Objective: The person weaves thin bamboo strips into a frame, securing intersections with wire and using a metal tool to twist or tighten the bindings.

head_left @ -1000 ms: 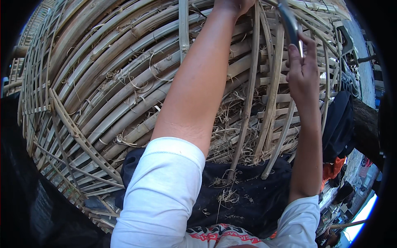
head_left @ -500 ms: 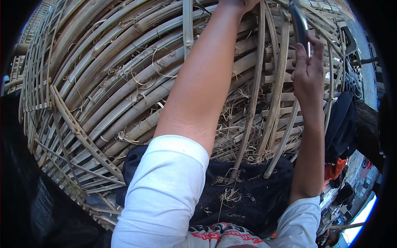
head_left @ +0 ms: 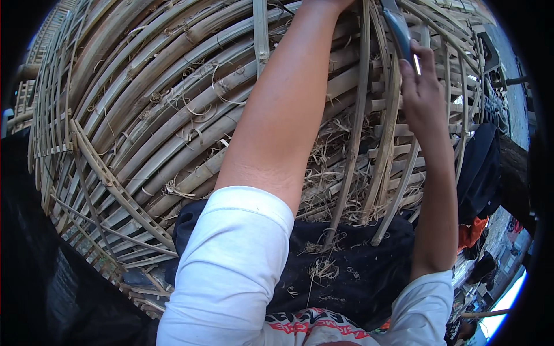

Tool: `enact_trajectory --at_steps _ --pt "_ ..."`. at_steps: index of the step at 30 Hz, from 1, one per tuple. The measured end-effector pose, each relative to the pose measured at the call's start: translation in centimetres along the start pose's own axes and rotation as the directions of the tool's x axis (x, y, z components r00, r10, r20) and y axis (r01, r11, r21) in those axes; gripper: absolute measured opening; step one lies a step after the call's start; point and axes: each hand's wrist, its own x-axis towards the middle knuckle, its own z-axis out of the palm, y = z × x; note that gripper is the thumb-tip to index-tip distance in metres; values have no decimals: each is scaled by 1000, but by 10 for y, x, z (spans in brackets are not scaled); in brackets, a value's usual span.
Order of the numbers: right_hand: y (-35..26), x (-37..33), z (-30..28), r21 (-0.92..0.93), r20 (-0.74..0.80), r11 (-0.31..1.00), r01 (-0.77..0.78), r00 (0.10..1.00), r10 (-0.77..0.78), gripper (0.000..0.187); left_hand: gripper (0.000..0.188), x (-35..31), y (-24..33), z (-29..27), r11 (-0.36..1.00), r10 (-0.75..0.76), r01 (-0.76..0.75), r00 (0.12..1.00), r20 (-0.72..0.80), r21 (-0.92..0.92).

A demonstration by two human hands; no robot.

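My right hand [head_left: 424, 95] is closed around a knife [head_left: 397, 27] with a broad, shiny blade, which points up past the top edge. The blade lies close to the upper ends of several upright bamboo strips [head_left: 392, 109]. My left arm stretches up the middle, and only the wrist and a bit of my left hand [head_left: 339, 4] show at the top edge; its fingers are out of the picture. Thin curled shavings [head_left: 329, 150] are scattered over the bamboo below and between my arms.
Long split bamboo slats [head_left: 167, 109] curve across the left and centre. Dark cloth [head_left: 346, 277] with shavings on it covers my lap. At the right are a dark log [head_left: 513, 167], a dark blue cloth [head_left: 482, 161] and something orange [head_left: 474, 230].
My right hand and the knife have shifted to the left, and the blade now tilts further left at the top. The left arm has barely moved.
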Motion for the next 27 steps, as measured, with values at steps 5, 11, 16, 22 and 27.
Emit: enact_trajectory --at_steps 5,11,16,22,27 --pt "8 1 1 -38 65 997 -64 996 67 33 19 -6 15 -7 999 -32 29 995 98 36" --pt "7 3 -2 58 -48 998 -13 999 16 32 20 -2 12 -9 1000 -16 13 996 90 29" --pt "5 6 2 -128 86 992 -16 996 27 32 20 -3 8 -10 997 -72 72 992 105 7" --pt "11 11 2 -192 28 977 98 995 -95 33 19 0 1 -3 996 34 -35 999 15 78" --pt "7 6 0 -178 123 984 -14 992 36 35 21 -2 10 -14 995 -104 104 989 104 11"
